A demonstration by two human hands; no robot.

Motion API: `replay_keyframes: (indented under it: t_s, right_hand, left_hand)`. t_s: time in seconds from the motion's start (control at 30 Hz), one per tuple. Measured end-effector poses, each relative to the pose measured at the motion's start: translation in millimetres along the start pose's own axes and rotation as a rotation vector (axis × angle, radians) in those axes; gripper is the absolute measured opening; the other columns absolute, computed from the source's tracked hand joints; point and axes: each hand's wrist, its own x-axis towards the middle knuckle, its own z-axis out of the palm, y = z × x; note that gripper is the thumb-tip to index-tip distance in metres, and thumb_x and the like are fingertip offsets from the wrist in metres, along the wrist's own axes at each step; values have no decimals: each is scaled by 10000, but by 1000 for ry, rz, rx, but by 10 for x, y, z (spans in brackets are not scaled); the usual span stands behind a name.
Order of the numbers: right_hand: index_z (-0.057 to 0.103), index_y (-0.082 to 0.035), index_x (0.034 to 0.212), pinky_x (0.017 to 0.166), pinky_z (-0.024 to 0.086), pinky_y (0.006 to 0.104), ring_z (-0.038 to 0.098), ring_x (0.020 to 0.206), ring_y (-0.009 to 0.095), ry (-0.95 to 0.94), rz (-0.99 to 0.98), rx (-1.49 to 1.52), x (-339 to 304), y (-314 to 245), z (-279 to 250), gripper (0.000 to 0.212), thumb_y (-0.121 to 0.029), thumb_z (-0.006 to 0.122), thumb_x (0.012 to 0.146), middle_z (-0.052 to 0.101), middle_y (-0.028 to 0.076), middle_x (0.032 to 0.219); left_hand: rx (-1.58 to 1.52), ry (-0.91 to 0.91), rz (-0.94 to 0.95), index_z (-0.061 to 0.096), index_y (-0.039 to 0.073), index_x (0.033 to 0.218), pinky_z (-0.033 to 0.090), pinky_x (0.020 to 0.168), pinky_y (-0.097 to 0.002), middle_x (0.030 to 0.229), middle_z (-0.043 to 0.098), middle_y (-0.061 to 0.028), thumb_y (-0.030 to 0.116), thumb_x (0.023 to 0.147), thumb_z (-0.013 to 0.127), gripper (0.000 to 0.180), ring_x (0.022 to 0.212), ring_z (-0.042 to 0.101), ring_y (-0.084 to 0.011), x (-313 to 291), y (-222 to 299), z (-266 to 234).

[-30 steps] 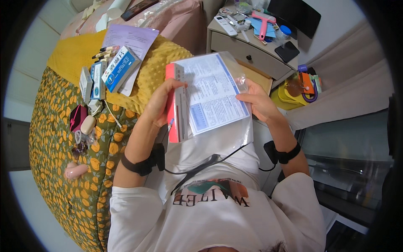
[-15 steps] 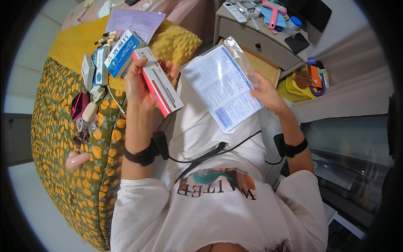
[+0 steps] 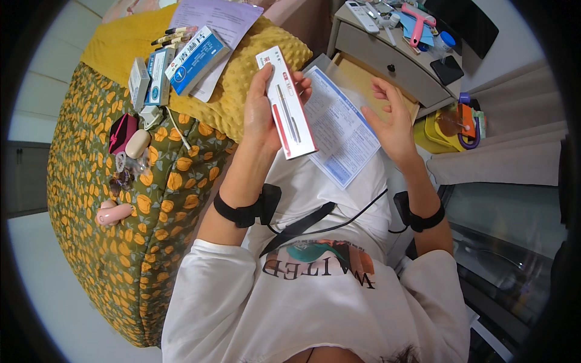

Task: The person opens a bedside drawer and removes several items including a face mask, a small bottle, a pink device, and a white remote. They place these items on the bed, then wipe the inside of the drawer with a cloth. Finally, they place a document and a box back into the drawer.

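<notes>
Long white box (image 3: 286,104) with a red stripe and a pen-like picture on its face stands lifted above the lap, the left hand (image 3: 264,109) clasped around its left edge with fingertips curling over the far side. Just to its right, the right hand (image 3: 392,119) is spread loose with fingers apart, its palm against the right edge of a printed blue-and-white leaflet (image 3: 340,132) that lies tilted partly under the box. Off to the left, blue-and-white medicine boxes (image 3: 181,60) sit on a yellow blanket (image 3: 121,45) over the orange-patterned bedspread (image 3: 145,242), well apart from both hands.
</notes>
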Motion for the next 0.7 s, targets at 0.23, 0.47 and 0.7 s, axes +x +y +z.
replay_keyframes:
  t_s: [0.23, 0.47, 0.7]
  right_hand:
    - [399, -25, 1291, 686, 507, 257, 637, 776, 173, -620, 461, 1126, -55, -452, 228, 381, -258, 406, 990, 602, 125, 1028]
    - [415, -9, 1233, 603, 494, 238, 608, 672, 126, -529, 501, 940, -81, -259, 264, 341, -187, 487, 951, 622, 111, 873]
    - [397, 31, 1249, 583, 474, 222, 587, 639, 111, -502, 458, 914, -165, -198, 206, 392, -194, 497, 944, 619, 111, 852]
  left_hand:
    - [157, -89, 103, 453, 83, 1158, 472, 809, -354, 1018, 594, -110, 354, 966, 424, 333, 950, 565, -229, 85, -265, 88]
    - [332, -124, 58, 542, 49, 1053, 462, 870, -376, 1033, 609, -100, 361, 965, 431, 342, 996, 572, -213, 148, -286, -69]
    - [352, -67, 9, 583, 66, 984, 473, 801, -309, 898, 615, -25, 354, 955, 468, 311, 824, 571, -113, 166, -249, -128]
